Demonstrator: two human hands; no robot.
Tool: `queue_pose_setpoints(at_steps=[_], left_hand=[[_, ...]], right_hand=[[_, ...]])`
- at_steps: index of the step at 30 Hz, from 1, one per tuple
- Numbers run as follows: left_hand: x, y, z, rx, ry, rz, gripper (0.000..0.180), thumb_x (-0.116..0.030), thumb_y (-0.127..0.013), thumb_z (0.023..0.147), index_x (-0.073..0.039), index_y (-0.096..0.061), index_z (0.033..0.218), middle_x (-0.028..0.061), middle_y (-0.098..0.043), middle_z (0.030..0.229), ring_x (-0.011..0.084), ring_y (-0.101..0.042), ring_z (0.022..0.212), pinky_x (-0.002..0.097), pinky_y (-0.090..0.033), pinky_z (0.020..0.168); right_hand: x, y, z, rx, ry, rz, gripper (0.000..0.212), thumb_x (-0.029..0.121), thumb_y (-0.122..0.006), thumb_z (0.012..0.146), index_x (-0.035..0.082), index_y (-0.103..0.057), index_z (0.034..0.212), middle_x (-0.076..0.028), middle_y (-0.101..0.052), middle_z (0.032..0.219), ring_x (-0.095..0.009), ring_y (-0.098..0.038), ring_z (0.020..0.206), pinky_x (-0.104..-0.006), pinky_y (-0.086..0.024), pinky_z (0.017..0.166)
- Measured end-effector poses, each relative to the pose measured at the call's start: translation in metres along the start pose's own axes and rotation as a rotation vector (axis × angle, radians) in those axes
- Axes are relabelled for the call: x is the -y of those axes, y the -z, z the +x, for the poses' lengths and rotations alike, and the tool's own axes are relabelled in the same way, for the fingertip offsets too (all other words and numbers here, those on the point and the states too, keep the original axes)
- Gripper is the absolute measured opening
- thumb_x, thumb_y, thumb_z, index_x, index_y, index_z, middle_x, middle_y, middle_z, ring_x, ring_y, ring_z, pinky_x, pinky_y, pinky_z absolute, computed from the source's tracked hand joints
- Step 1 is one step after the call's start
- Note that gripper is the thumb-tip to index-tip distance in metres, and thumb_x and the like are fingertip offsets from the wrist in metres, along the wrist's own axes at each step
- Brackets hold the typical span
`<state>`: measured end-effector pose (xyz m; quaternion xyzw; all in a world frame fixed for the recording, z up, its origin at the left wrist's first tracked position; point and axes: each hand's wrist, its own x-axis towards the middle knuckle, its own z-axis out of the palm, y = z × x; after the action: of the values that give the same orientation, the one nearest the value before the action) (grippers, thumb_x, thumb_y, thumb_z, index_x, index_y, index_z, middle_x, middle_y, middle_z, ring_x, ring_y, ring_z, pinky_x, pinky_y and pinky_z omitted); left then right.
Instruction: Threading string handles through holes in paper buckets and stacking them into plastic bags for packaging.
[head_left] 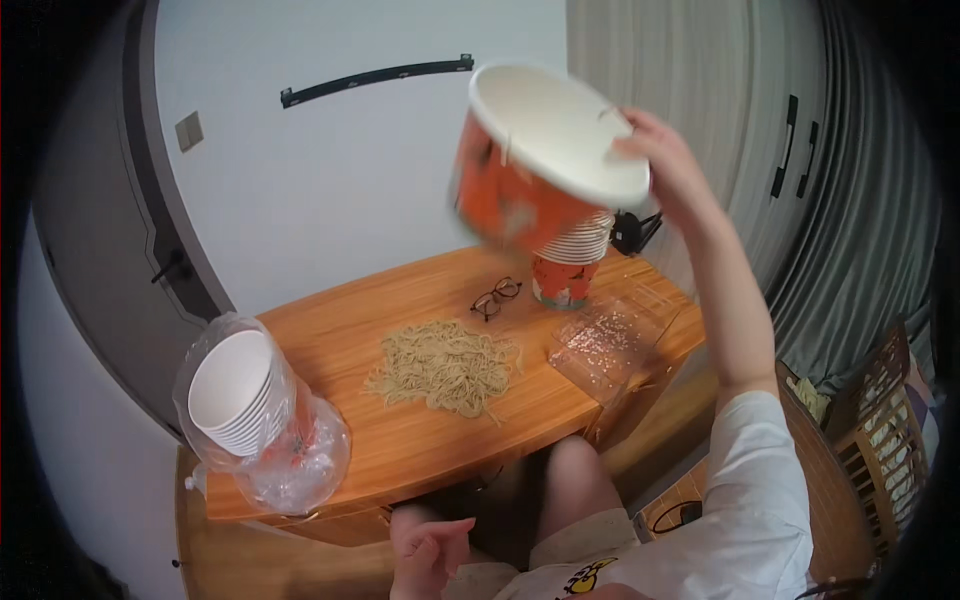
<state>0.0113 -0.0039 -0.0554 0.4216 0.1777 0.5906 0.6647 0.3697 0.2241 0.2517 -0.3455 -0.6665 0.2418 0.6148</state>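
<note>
My right hand (pixel 660 165) is raised high at the right, gripping a paper bucket (pixel 525 190) by its rim. The bucket is orange with a white inside, tilted and slightly blurred, and a thin strand hangs at its rim. Low over my lap is my left hand (pixel 437 548), with nothing seen in it; one finger points out and the others are partly curled. A loose heap of pale noodles (pixel 445 368) lies on the wooden table (pixel 330 320). Beyond the heap stands a stack of orange paper cups (pixel 568 275), partly hidden by the raised bucket.
Black-framed glasses (pixel 496 298) lie behind the noodles. A clear sheet or tray (pixel 605 345) with small pale bits sits at the table's right. At the left edge, a stack of paper buckets (pixel 235 385) stands in a plastic bag. A slatted wooden chair (pixel 880 430) is at the right.
</note>
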Motion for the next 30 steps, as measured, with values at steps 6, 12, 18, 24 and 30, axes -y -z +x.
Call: queue_pose_setpoints(at_steps=[6, 12, 18, 24, 30], left_hand=[[0.006, 0.012, 0.005, -0.141, 0.035, 0.001, 0.038, -0.034, -0.049, 0.098, -0.001, -0.067, 0.098, -0.0015, -0.039, 0.05, 0.0119, -0.035, 0.045, 0.0308, -0.027, 0.045], [0.002, 0.017, 0.014, 0.045, 0.057, -0.14, 0.04, -0.038, -0.05, 0.097, -0.002, -0.066, 0.101, 0.0009, -0.048, 0.062, 0.0125, -0.037, 0.05, 0.0303, -0.027, 0.044], [-0.023, -0.021, 0.032, -0.589, -0.054, -0.214, 0.051, -0.051, -0.04, 0.101, -0.009, -0.063, 0.085, 0.0093, -0.063, 0.11, 0.0152, -0.055, 0.099, 0.0272, -0.047, 0.077], [-0.032, 0.025, 0.018, -0.578, -0.295, -0.409, 0.065, -0.046, -0.026, 0.106, -0.019, -0.026, 0.047, -0.0038, -0.022, 0.039, 0.0113, -0.036, 0.042, 0.0322, -0.044, 0.08], [-0.055, 0.044, 0.003, -0.366, -0.316, -0.393, 0.065, -0.05, -0.023, 0.105, -0.019, -0.025, 0.048, -0.0033, -0.028, 0.035, 0.0099, -0.022, 0.026, 0.0242, -0.017, 0.032]], right_hand=[[-0.006, 0.085, 0.097, -0.313, 0.035, -0.119, 0.032, 0.015, -0.059, 0.083, 0.001, -0.064, 0.111, 0.004, -0.056, 0.073, -0.004, -0.043, 0.058, -0.0214, -0.033, 0.05], [-0.064, 0.11, 0.138, -0.341, -0.184, -0.133, 0.011, 0.015, -0.06, 0.082, 0.006, -0.058, 0.076, -0.001, -0.05, 0.059, -0.01, -0.042, 0.046, -0.0268, -0.03, 0.041], [-0.118, 0.105, 0.145, -0.254, -0.283, -0.267, 0.018, 0.025, -0.068, 0.082, 0.011, -0.06, 0.077, 0.003, -0.048, 0.058, -0.008, -0.042, 0.049, -0.0259, -0.029, 0.041], [-0.148, 0.111, 0.158, -0.335, -0.189, -0.387, 0.014, 0.02, -0.068, 0.075, 0.008, -0.064, 0.069, 0.002, -0.048, 0.058, -0.009, -0.039, 0.05, -0.0295, -0.027, 0.044], [-0.146, 0.121, 0.187, -0.191, -0.089, -0.673, 0.02, 0.02, -0.067, 0.073, 0.005, -0.062, 0.061, 0.0, -0.047, 0.055, -0.011, -0.039, 0.05, -0.0318, -0.027, 0.046]])
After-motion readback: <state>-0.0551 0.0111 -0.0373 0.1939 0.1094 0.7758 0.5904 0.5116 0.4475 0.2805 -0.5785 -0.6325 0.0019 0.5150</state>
